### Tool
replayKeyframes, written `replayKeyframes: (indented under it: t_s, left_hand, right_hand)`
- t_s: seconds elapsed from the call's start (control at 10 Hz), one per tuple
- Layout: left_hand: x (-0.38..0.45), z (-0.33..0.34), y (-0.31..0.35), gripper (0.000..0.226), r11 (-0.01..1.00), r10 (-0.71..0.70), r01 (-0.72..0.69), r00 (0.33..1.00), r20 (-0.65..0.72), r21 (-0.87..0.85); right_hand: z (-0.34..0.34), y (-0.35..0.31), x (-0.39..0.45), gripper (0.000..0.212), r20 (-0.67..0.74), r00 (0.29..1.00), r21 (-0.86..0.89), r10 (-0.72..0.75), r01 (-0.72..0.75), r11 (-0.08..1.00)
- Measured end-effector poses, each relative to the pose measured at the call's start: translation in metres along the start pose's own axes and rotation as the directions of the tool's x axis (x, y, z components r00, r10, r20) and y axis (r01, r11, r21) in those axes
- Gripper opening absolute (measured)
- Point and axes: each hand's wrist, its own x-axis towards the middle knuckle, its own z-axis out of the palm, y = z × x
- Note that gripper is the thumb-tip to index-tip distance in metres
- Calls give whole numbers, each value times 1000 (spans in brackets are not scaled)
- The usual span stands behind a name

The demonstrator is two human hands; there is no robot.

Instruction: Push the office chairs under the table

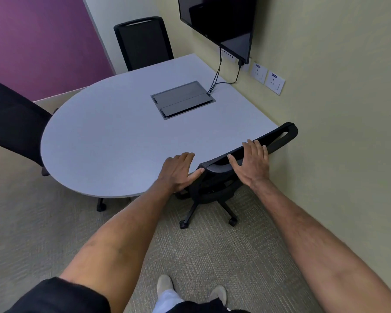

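Observation:
A grey rounded table [113, 141] stands against the right wall. The nearest black office chair [215, 184] is tucked at its near right edge, backrest top against the tabletop rim. My right hand [251, 163] lies flat on the top of that backrest, fingers spread. My left hand [178, 171] rests open beside the backrest's left end, thumb touching it, fingers over the table edge. A second black chair [14, 123] stands at the table's left side. A third black chair [145, 44] sits at the far end.
A recessed cable box [182, 99] sits in the tabletop with cables running up to a wall-mounted screen [215, 21]. Wall sockets [268, 78] line the right wall. A purple panel [36, 41] stands at the left. Carpet covers the floor around my feet [190, 290].

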Motion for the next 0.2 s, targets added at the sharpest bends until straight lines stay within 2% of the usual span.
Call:
replayKeyframes:
  t_s: [0.2]
  left_hand:
    - [5,-28,-35,66,994,-26,29,999,-31,106]
  right_hand:
    - [-19,-30,5,84,-25,998,-37,-53,52,998]
